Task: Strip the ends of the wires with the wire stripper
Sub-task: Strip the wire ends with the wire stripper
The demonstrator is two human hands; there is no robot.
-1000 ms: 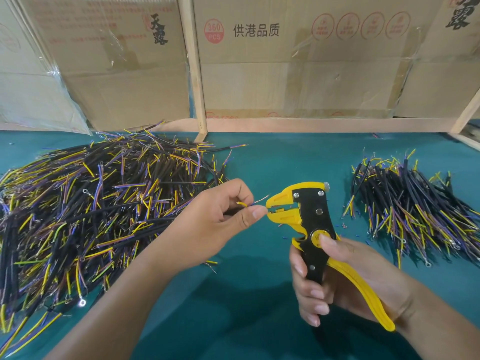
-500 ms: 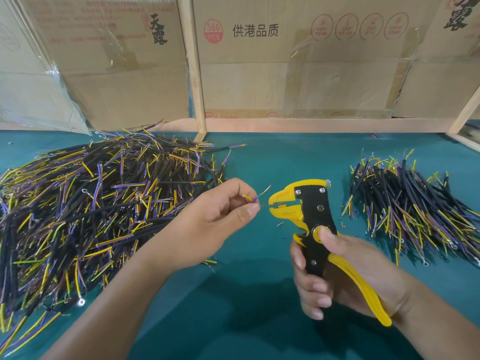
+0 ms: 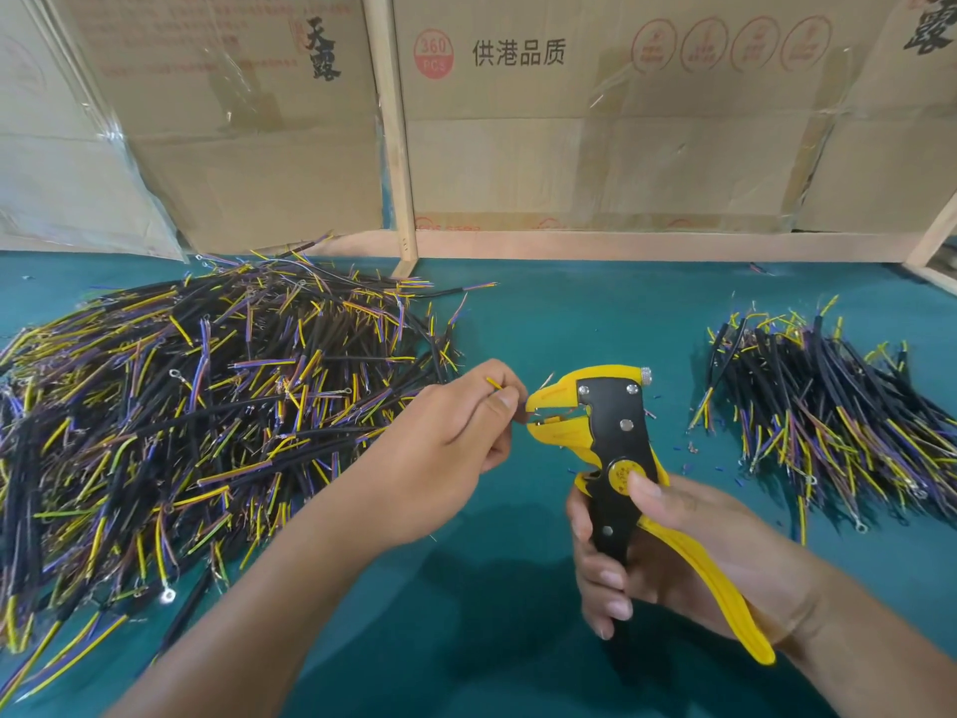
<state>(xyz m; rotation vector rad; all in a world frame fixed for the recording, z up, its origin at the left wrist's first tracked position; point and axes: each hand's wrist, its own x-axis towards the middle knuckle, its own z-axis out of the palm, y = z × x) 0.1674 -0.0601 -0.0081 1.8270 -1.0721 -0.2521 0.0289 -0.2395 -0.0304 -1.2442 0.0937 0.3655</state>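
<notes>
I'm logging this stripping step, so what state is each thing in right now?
Wire stripper: upright, jaws parted, gripped by the right hand.
Wire: pinched by the left hand, tip at the stripper's jaws.
Left wire pile: large, loosely heaped on the green table.
Right wire pile: smaller heap, lying untouched.

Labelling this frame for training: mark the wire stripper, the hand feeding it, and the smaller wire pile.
wire stripper [image 3: 616,432], head view, on its black body below the jaws.
left hand [image 3: 440,448], head view, on the back of the hand.
smaller wire pile [image 3: 828,406], head view, on the black sleeves mid-pile.
</notes>
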